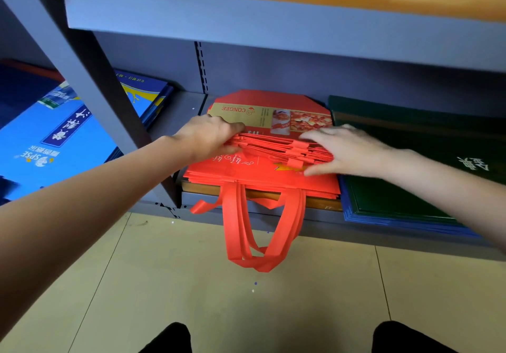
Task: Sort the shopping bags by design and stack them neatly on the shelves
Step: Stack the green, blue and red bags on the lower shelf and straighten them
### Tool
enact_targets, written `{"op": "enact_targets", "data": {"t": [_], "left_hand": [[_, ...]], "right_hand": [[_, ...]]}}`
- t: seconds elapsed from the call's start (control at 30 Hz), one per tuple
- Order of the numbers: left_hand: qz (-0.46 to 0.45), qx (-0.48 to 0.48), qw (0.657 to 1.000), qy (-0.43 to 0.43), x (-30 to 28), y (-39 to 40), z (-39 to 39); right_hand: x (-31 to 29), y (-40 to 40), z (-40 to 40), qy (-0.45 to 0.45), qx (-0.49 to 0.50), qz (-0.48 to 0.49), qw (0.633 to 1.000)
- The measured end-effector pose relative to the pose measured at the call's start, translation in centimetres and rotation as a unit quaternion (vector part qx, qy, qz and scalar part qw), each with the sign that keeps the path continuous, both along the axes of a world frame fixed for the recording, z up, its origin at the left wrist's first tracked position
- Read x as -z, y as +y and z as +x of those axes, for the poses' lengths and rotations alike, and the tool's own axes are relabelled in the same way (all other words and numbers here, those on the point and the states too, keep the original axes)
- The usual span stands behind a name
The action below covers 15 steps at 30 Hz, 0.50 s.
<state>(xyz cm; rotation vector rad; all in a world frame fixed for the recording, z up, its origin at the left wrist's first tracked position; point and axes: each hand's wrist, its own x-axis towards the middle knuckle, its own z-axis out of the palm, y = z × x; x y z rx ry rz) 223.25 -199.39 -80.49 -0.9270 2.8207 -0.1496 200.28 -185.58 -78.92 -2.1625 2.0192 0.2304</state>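
At the middle of the frame the left hand (210, 136) curls its fingers (232, 128) round the left end of a folded bundle of red bags (273, 147), thumb underneath. The right hand (345, 147) lies flatter on the bundle's right end, fingers (315, 135) nearly straight and slightly apart, pressing down. The bundle rests on a stack of red shopping bags (260, 174) on the bottom shelf (246, 215), whose red handles (260, 237) hang over the edge toward the tiled floor (191, 284). Behind it lies a flat red and tan carton (273, 111) printed CONGEE. Dark green bags (405, 174) sit at the right of the frame, blue bags (54, 133) at the left, beyond a grey shelf post (90, 79).
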Motion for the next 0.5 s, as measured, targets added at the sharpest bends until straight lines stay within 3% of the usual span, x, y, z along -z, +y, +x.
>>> {"op": "enact_targets", "data": {"t": [0.17, 0.27, 0.5], "left_hand": [[-0.003, 0.020, 0.999, -0.026, 0.1, 0.5, 0.2], [0.039, 0.013, 0.998, -0.047, 1.1, 0.6, 0.7], [0.063, 0.013, 0.994, -0.090, 2.1, 1.2, -0.1]], "right_hand": [[1.9, -0.1, 1.1, 0.060, -0.053, -0.070, 0.994], [1.5, -1.0, 0.7, 0.089, -0.059, -0.124, 0.987], [2.7, -0.5, 0.6, 0.130, -0.107, -0.091, 0.981]]}}
